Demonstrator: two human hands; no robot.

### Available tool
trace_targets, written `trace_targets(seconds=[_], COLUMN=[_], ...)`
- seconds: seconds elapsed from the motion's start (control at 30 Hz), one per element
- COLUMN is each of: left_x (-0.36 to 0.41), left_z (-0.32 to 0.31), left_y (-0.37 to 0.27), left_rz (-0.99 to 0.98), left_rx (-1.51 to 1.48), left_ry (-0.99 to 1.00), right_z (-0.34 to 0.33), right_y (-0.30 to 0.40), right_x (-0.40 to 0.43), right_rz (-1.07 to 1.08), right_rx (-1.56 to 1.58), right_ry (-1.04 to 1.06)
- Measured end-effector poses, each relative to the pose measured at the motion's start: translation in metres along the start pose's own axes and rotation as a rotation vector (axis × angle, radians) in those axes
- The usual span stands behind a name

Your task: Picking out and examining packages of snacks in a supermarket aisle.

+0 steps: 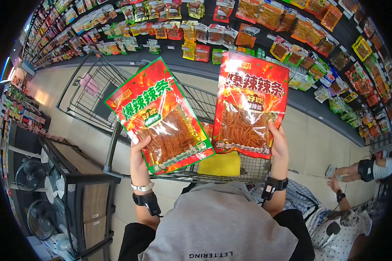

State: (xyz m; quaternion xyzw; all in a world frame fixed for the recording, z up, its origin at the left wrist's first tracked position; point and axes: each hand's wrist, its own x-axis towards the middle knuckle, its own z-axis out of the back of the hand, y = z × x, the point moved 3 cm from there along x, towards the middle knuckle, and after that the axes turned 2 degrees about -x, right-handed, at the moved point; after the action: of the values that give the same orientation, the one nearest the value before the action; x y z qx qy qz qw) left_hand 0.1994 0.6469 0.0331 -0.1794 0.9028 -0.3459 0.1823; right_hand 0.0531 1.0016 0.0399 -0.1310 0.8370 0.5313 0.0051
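My left hand (139, 156) grips the lower left edge of a red snack packet with a green border (173, 137), its thumb on the front; flat brown strips show through the clear window. In my right hand (278, 140) is a red snack packet (245, 130) with thin brown shreds behind its window, held by the lower right edge. Both packets face up over a wire shopping cart (254, 168) and bear printed writing. Their lower corners lie close together. A yellow item (219, 164) and part of a red packet show in the cart below them.
Shelves of hanging snack packets (268, 14) curve across the far side and right. Another wire cart (85, 94) with a pink item stands at the left. Fans and a dark display cabinet (94, 182) are nearer left. A person in dotted clothing (349, 228) and another person (366, 169) are at right.
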Motion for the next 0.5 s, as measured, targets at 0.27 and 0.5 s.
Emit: trace_targets(seconds=[0.27,0.5], left_x=[-0.007,-0.012], left_z=[-0.01,-0.014], left_y=[-0.003,-0.003], left_rz=[-0.087,-0.027], left_rx=[0.134,0.113], left_ry=[0.005,-0.011], right_z=[0.011,0.004], right_y=[-0.001,0.002], right_x=[0.002,-0.006], right_rz=[-0.006,0.024], right_rx=[-0.043,-0.058], right_ry=[0.005,-0.001])
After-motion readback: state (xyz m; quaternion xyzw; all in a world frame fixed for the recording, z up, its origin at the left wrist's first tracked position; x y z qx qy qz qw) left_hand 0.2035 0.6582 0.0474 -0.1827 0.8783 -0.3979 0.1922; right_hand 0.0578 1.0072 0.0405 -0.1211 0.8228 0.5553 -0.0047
